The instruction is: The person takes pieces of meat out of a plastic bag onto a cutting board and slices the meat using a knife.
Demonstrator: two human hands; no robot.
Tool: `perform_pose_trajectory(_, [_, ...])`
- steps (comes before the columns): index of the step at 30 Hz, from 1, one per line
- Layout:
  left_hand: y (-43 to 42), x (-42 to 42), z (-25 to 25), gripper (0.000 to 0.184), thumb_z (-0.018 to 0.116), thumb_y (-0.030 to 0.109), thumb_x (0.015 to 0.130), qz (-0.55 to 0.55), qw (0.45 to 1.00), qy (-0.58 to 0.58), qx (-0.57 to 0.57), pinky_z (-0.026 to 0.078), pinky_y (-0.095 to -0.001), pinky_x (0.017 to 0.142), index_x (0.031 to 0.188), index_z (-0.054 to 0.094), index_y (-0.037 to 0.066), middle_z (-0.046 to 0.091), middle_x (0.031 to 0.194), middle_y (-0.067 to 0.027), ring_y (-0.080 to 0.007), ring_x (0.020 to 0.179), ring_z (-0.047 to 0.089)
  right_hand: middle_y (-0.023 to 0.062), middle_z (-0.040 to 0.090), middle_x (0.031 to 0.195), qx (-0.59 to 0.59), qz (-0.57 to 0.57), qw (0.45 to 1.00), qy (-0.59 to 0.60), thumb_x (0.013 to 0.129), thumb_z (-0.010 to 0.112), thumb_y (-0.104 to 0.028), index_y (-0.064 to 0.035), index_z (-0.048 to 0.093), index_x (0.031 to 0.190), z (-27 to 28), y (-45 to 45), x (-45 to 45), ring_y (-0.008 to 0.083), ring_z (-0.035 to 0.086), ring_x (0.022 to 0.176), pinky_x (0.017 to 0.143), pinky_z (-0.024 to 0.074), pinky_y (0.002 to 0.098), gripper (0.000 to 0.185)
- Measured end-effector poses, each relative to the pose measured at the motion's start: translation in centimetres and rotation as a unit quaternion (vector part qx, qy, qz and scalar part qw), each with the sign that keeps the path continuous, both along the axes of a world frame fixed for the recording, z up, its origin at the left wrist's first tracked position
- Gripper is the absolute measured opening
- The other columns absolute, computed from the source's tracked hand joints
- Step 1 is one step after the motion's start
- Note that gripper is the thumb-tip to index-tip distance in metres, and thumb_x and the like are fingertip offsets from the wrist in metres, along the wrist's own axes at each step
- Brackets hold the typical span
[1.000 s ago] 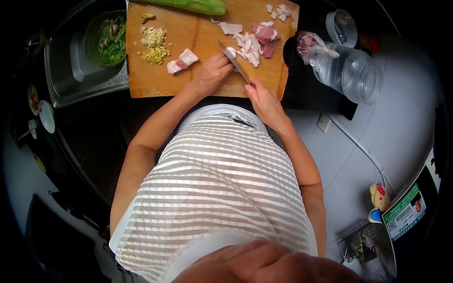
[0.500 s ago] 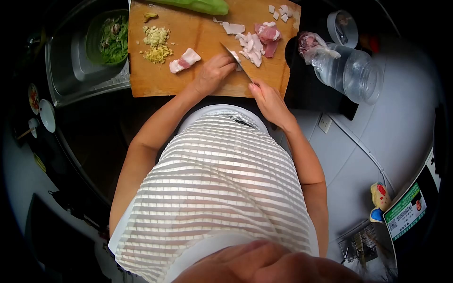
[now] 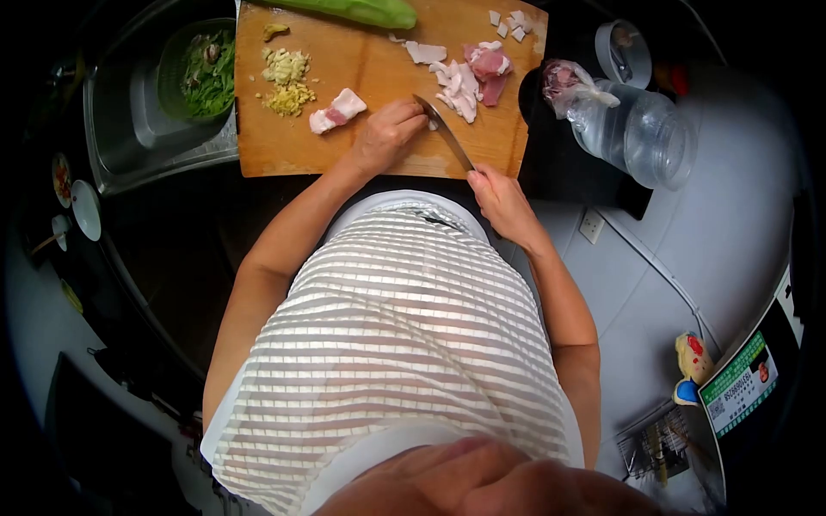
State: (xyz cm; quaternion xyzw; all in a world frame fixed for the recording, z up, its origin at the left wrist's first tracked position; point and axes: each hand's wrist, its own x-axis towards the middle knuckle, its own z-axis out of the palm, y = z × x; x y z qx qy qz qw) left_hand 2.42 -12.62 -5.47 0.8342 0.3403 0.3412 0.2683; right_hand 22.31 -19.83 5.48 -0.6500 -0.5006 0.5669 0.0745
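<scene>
- Right hand [image 3: 503, 205]: fingers closed round the handle of the knife [image 3: 451, 138]; the blade slants forward and leftward, its tip beside the left fingers.
- Left hand [image 3: 389, 138]: fingers bent, held together and pressed down at the board; what lies beneath them is hidden, so whether they grip anything cannot be told. A white scrap [image 3: 432, 125] shows just beyond the fingertips, near the blade.
- Cut portion, ahead and to the right of the left fingers: a heap of white slices [image 3: 461, 89], a flat white slice [image 3: 426, 52] and, farther off, small white squares [image 3: 518, 33].
- Larger portions: a pink-and-white chunk [image 3: 338, 112] to the left of the left fingers, and pink meat [image 3: 489, 63] beside the white heap. Cutting is judged partly done, these two being the bulkier pieces.
- Finished chopping, beyond the chunk, forward-left of the left fingers: pale minced bits [image 3: 285, 64] and yellow minced bits [image 3: 290, 100].
- Green vegetable [image 3: 366, 10], well ahead of the left fingers: its visible part is uncut.
- Support: a wooden cutting board [image 3: 284, 155] under the left fingers.
</scene>
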Motion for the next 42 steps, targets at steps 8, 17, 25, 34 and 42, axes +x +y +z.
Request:
perform_pose_trajectory(8, [0.0, 0.0, -0.2, 0.018, 0.066, 0.0, 0.069, 0.01, 1.0, -0.001, 0.006, 0.05, -0.0333, 0.069, 0.086, 0.063, 0.002, 0.061, 0.088, -0.0099, -0.0263, 0.082, 0.06, 0.016, 0.052, 0.066, 0.0, -0.009, 1.0, 0.02, 0.094, 0.041, -0.031, 0.0024, 0.053, 0.092, -1.5, 0.3, 0.2, 0.0274, 0.053, 0.059, 0.056, 0.0405, 0.0376, 0.035])
perform_pose_trajectory(17, [6.9, 1.8, 2.5, 0.018, 0.059, 0.004, 0.075, 0.09, 0.994, 0.008, 0.055, 0.046, -0.0386, 0.072, 0.093, 0.06, 0.003, 0.061, 0.093, -0.0106, -0.0292, 0.087, 0.057, -0.0001, 0.044, 0.061, -0.075, -0.137, 0.986, 0.065, 0.092, 0.044, -0.034, -0.001, 0.053, 0.1, 0.4, -2.0, 2.7, 0.0069, 0.043, 0.051, 0.043, 0.0372, 0.0232, 0.035])
perform_pose_trajectory(25, [8.5, 1.7, 2.3, 0.021, 0.057, 0.006, 0.074, 0.034, 0.971, 0.237, 0.001, 0.044, -0.0353, 0.071, 0.095, 0.056, 0.006, 0.058, 0.089, -0.01, -0.0287, 0.086, 0.054, 0.0247, 0.063, 0.094, 0.111, 0.028, 0.99, -0.079, 0.091, 0.05, -0.03, 0.0033, 0.052, 0.113, -0.2, -3.1, 3.6, 0.0388, 0.06, 0.091, 0.077, 0.0465, 0.0395, 0.04])
perform_pose_trajectory(34, [5.8, 3.6, 3.7, 0.016, 0.06, 0.009, 0.071, -0.096, 0.984, 0.036, -0.147, 0.046, -0.0385, 0.071, 0.086, 0.058, 0.005, 0.059, 0.082, -0.0115, -0.0292, 0.08, 0.057, 0.004, 0.054, 0.067, -0.055, -0.228, 0.971, 0.045, 0.093, 0.046, -0.034, -0.0013, 0.053, 0.111, -0.3, -5.3, 4.8, 0.0125, 0.053, 0.054, 0.047, 0.042, 0.0252, 0.038])
perform_pose_trajectory(42, [4.7, 7.1, 2.9, 0.017, 0.053, 0.011, 0.075, -0.181, 0.929, 0.292, 0.139, 0.044, -0.0337, 0.073, 0.09, 0.061, 0.009, 0.056, 0.086, -0.0044, -0.0199, 0.086, 0.057, -0.0022, 0.044, 0.064, -0.009, -0.289, 0.952, 0.101, 0.094, 0.045, -0.034, -0.0034, 0.053, 0.103, -0.7, -6.1, 4.8, 0.0036, 0.041, 0.05, 0.041, 0.0345, 0.0194, 0.033])
